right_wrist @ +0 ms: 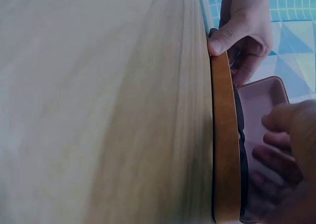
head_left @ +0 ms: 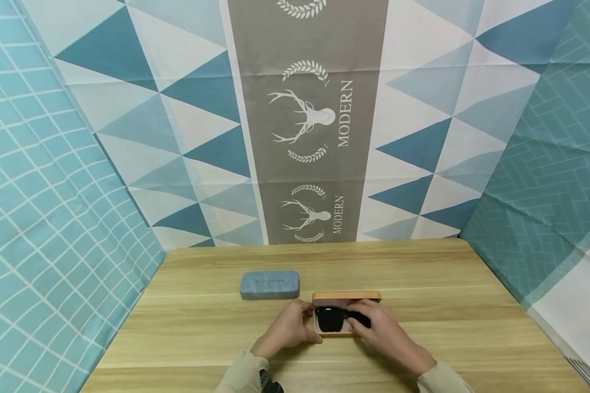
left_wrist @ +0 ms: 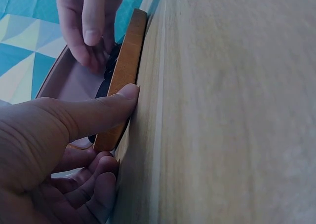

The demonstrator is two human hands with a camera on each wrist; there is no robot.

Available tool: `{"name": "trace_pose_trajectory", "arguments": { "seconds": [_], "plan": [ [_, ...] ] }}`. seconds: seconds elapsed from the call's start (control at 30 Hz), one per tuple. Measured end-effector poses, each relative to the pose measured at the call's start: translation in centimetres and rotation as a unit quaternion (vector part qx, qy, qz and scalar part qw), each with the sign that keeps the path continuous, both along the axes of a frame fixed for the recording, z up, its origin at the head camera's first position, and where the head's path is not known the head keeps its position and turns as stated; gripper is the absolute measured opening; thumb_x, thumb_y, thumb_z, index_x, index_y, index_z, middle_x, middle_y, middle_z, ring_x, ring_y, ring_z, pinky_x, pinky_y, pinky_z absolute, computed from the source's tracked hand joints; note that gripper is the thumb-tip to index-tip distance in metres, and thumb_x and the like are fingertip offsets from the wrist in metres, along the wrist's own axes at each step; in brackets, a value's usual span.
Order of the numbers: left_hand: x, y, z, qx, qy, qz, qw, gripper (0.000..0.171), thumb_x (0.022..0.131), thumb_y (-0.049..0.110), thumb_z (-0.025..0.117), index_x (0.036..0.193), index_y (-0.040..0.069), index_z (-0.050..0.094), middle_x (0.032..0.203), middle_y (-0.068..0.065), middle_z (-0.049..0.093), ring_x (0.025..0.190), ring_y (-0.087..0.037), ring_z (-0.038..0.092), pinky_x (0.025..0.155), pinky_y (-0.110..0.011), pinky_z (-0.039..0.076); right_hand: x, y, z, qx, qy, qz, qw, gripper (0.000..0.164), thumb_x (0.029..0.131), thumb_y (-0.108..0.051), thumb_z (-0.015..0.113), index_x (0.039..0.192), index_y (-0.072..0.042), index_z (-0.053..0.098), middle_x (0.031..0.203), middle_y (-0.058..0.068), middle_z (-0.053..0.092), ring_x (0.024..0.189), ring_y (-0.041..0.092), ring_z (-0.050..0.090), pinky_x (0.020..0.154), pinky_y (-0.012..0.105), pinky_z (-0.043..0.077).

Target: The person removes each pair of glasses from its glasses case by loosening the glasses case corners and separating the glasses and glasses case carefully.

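Sunglasses [head_left: 330,320], black and square-lensed, are lying in an open, orange-brown rectangular case [head_left: 346,295] the left hand [head_left: 291,326] is gripping. The right hand [head_left: 382,330] is hanging over them, fingers loosely parted.

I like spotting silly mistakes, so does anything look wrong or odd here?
Yes: the deer and the word MODERN on the cloth are sideways, as if it was hung turned. I see nothing spilled, and the sunglasses and open case show no damage.

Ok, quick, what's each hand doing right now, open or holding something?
Left hand: holding the end of the orange case.
Right hand: open over the sunglasses, seemingly holding nothing.
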State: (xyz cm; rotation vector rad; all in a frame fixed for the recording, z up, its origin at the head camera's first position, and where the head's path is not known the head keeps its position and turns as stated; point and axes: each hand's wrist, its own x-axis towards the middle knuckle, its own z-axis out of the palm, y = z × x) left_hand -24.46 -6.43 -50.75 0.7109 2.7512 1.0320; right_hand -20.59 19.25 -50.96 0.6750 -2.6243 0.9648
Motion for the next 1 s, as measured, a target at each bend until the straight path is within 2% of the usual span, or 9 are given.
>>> {"name": "trace_pose_trajectory", "arguments": {
  "seconds": [0.17,0.37,0.57,0.8,1.0],
  "plan": [
    [0.1,0.0,-0.1,0.003,0.000,0.000,1.0000,0.054,0.065,0.028,0.099,0.110,0.010,0.075,0.097,0.004,0.066,0.091,-0.010,0.058,0.081,-0.030,0.052,-0.2,-0.6,0.0,0.010,-0.029,-0.046,0.998,0.020,0.092,-0.014,0.076,0.111,-0.008,0.077,0.112,0.005,0.072,0.103,0.022,0.069,0.086,0.041,0.059],
    [0.1,-0.1,-0.1,0.005,-0.001,0.000,1.0000,0.053,0.065,0.027,0.099,0.109,0.011,0.076,0.097,0.004,0.066,0.091,-0.010,0.058,0.080,-0.030,0.052,-0.4,-1.3,-0.1,0.046,-0.020,-0.082,0.995,0.019,0.087,-0.015,0.081,0.105,-0.009,0.078,0.104,0.003,0.072,0.098,0.020,0.066,0.087,0.046,0.055],
    [0.0,-0.1,-0.1,0.006,-0.003,0.000,1.0000,0.049,0.065,0.028,0.099,0.105,0.012,0.076,0.094,0.006,0.064,0.088,-0.009,0.057,0.078,-0.029,0.051,-0.6,-1.8,-0.2,0.068,-0.010,-0.096,0.993,0.016,0.084,-0.015,0.084,0.100,-0.010,0.080,0.095,-0.001,0.073,0.087,0.014,0.060,0.080,0.039,0.049],
    [0.0,-0.1,-0.1,0.009,-0.004,-0.007,0.9999,0.045,0.066,0.029,0.099,0.099,0.014,0.074,0.091,0.007,0.061,0.084,-0.008,0.053,0.073,-0.026,0.047,-0.6,-2.1,0.0,0.057,-0.041,-0.104,0.992,0.011,0.085,-0.013,0.083,0.095,-0.013,0.080,0.092,-0.004,0.072,0.085,0.013,0.055,0.084,0.045,0.046],
    [0.0,-0.2,-0.1,0.006,0.000,-0.008,0.9999,0.043,0.066,0.029,0.099,0.098,0.014,0.073,0.091,0.005,0.062,0.083,-0.009,0.052,0.072,-0.026,0.046,-0.5,-2.2,0.1,0.057,-0.034,-0.110,0.992,0.011,0.084,-0.012,0.084,0.094,-0.014,0.079,0.091,-0.005,0.072,0.083,0.012,0.055,0.085,0.046,0.046]
  ]
}}
